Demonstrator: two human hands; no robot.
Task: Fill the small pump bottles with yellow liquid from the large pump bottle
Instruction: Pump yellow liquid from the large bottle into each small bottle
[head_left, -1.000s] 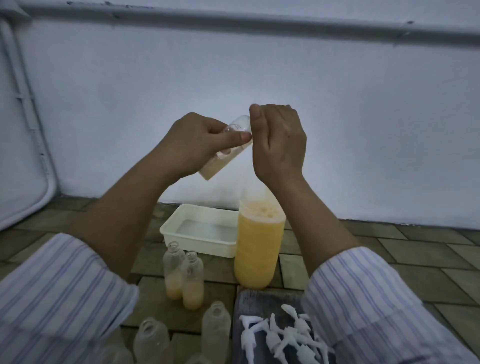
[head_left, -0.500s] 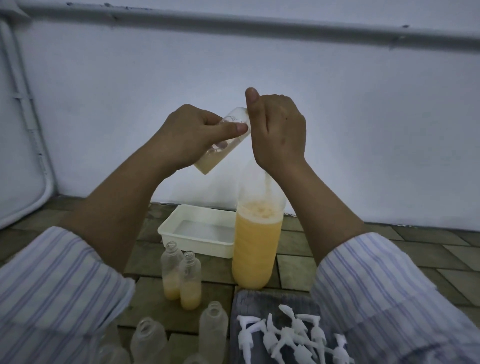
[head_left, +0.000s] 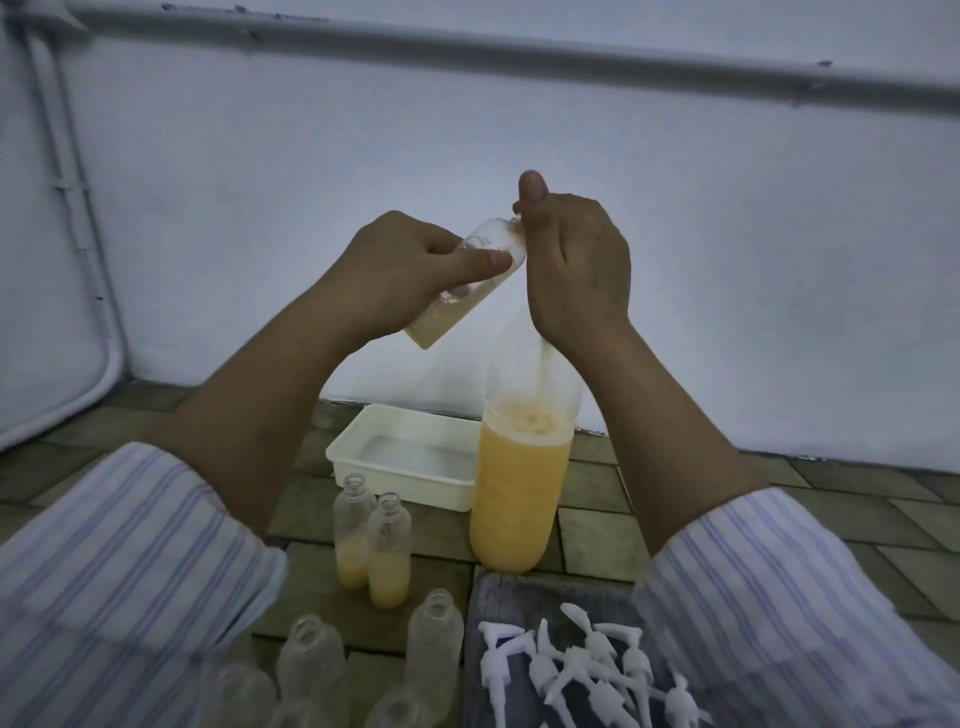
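Observation:
My left hand (head_left: 400, 270) grips a small clear bottle (head_left: 431, 325), tilted with its mouth up against my right hand; a little yellow liquid lies in its lower end. My right hand (head_left: 576, 270) is curled over the top of the large pump bottle (head_left: 519, 493), thumb pointing up, and it hides the pump head. The large bottle stands on the floor, over half full of yellow liquid with foam on top. Two small bottles (head_left: 355, 535) (head_left: 388, 556) stand open to its left, each with yellow liquid in the bottom.
A white tray (head_left: 415, 486) sits behind the small bottles, by the wall. Several empty small bottles (head_left: 434, 639) stand at the near edge. Loose white pump tops (head_left: 582, 670) lie on a grey board (head_left: 519, 592) at the bottom right.
Both hands sit slightly higher in the view, still joined at the small bottle's mouth. My right thumb has lifted and now points straight up.

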